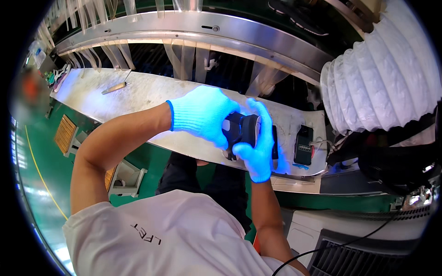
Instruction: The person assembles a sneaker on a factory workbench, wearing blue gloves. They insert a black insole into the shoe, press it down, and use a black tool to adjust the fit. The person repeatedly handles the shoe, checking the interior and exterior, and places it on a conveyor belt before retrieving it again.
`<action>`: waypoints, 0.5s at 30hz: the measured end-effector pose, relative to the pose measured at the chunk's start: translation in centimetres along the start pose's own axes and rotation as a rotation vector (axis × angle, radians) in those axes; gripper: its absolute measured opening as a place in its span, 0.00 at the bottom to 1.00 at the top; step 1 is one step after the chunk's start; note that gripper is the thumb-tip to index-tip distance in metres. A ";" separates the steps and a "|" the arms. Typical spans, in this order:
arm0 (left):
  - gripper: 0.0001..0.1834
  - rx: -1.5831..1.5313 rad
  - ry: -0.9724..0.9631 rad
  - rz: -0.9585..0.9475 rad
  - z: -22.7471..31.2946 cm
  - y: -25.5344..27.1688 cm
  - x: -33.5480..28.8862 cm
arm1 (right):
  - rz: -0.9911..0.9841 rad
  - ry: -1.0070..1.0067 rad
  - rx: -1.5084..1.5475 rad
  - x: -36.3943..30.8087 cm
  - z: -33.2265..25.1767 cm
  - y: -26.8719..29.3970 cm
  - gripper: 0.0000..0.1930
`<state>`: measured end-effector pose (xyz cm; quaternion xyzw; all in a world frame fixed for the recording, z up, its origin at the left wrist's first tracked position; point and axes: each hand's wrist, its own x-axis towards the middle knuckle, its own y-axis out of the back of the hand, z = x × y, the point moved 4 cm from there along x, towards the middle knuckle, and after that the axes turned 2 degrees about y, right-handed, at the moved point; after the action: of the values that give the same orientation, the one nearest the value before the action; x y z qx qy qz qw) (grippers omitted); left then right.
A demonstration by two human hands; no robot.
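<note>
Both my hands wear knit gloves lit bright blue. Between them is a dark grey and black shoe [241, 129], seen end-on and partly covered by the fingers. My left hand [202, 112] is closed on its left side, with the fingertips curled out of sight. From the right, my right hand [258, 147] grips it with the thumb low and the fingers along the far side. The shoe is held over the near edge of the pale worktable [184, 143]. Just right of my right hand lies a slim dark object [275, 141], whose kind I cannot tell.
A black phone [303, 146] lies at the table's right, near a white ribbed duct [377, 73]. A wooden-handled tool [115, 88] and several shoes [61, 78] are at left. Behind runs a metal conveyor frame [193, 25] with clear strips [179, 60]. A slatted stool [66, 134] stands left.
</note>
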<state>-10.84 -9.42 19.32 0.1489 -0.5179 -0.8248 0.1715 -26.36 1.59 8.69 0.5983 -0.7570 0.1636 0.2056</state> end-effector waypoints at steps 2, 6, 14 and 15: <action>0.37 0.041 0.019 0.030 -0.8 -0.5 0.5 | 0.128 -0.021 0.562 -0.3 4.5 -0.1 0.61; 0.38 -0.062 -0.006 0.034 -0.8 -0.1 -0.4 | 0.170 0.065 0.466 -0.4 4.2 -0.8 0.61; 0.40 0.059 0.028 -0.077 1.2 -0.3 -0.5 | 0.164 0.051 0.333 -2.4 2.0 0.8 0.77; 0.40 0.090 0.018 -0.079 1.5 -0.4 -0.6 | 0.150 0.083 0.310 -2.6 2.0 0.6 0.77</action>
<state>-11.00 -7.87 19.64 0.1840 -0.5464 -0.8055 0.1367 -26.70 2.92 5.65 0.5573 -0.7560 0.3180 0.1291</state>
